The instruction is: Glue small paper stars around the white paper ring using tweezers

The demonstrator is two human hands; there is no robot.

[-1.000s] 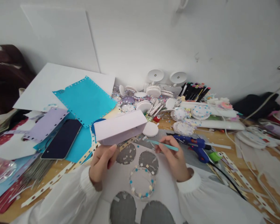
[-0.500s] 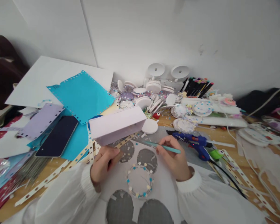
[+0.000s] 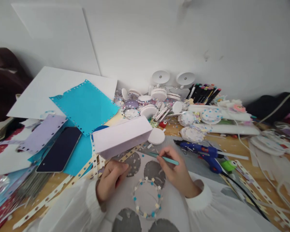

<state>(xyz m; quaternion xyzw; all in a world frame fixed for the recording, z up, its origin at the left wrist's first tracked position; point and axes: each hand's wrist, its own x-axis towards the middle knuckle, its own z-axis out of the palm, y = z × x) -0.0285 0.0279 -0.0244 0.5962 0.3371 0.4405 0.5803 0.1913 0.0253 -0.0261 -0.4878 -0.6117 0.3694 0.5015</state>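
In my right hand (image 3: 175, 170) is a pair of slim teal tweezers (image 3: 170, 160), gripped like a pen, the thin tip pointing left over the grey mat. My left hand (image 3: 114, 178) rests on the white paper sheet (image 3: 176, 206) with its fingers curled in; whatever may be inside them is hidden. Between and just below my hands lies a round white disc (image 3: 147, 198), ringed with small blue, white and cream flower and star shapes. Round holes in the sheet, such as one near my right hand, show the grey mat (image 3: 190, 156).
A folded lilac card box (image 3: 120, 137) stands beyond my left hand. At right lies a blue glue gun (image 3: 203, 149) with its cord. Decorated discs (image 3: 149, 111) pile up at the back; a phone (image 3: 59, 149) and a blue punched sheet (image 3: 87, 106) lie left.
The whole view has tilted up slightly, so everything sits lower. My right hand has drawn the tweezers a little to the left; my left hand has shifted slightly right.
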